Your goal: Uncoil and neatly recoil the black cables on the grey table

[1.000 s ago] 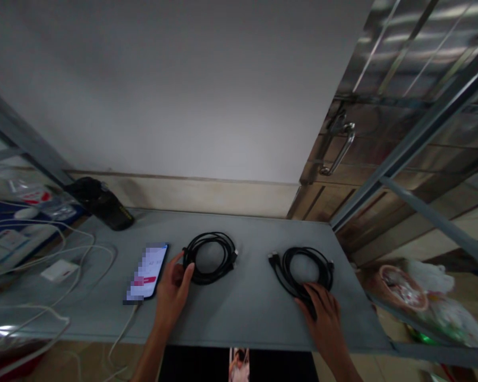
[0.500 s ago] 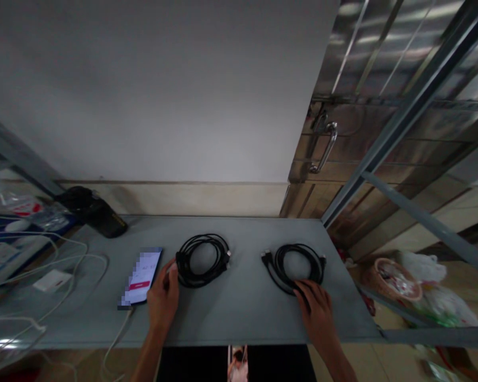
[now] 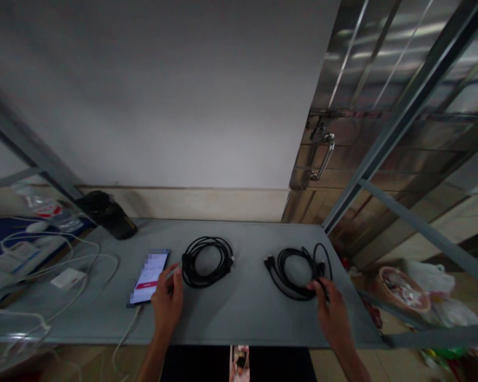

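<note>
Hands are well apart on my feed: the right hand (image 3: 333, 309) pinches the right coil (image 3: 292, 274) of black cable, a loop standing up, while the left hand (image 3: 167, 303) hovers between the phone (image 3: 149, 277) and the left coil (image 3: 206, 262) on the counter (image 3: 239, 314).

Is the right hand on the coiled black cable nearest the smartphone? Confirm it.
No, that's the wrong coil. The head view shows the right hand on the coiled black cable farther from the smartphone, not the one nearest it.
</note>
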Motion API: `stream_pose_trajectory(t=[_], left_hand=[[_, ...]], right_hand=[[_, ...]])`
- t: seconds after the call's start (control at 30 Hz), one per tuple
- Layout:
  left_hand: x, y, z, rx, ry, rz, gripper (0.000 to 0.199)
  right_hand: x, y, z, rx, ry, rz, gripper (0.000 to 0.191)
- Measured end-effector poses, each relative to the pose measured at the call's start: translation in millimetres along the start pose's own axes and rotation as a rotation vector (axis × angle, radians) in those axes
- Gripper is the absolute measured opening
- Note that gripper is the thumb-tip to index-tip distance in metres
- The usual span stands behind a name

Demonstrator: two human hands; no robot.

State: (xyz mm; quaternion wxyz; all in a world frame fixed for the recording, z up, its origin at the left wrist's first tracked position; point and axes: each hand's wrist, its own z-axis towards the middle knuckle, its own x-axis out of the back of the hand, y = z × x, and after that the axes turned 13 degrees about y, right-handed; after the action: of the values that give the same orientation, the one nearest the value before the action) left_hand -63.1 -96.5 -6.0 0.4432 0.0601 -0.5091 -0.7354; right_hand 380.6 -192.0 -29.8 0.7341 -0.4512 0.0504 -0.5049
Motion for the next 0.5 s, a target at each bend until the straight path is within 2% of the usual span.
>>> stream_pose_trajectory(t=[0.13,0.23,0.37,0.5], left_hand=[[1.1,4,-1,0.004,-0.001,-0.015,0.057],[1.0,4,-1,0.001,0.001,-0.023,0.058],[3.3,2,-6,-0.019,0.033,-0.015,0.062],[12.0,13,-31,-0.032,0.002,-0.032,0.064]], right_hand=[[36,-41,41,-0.093,0.014,0.084,0.043],[61,-85,62,-0.279,0.077,0.409,0.040],[81,-144,68,-0.399,0.132,0.721,0.036],[93,-176,58,-0.501,0.152,0.820,0.036]])
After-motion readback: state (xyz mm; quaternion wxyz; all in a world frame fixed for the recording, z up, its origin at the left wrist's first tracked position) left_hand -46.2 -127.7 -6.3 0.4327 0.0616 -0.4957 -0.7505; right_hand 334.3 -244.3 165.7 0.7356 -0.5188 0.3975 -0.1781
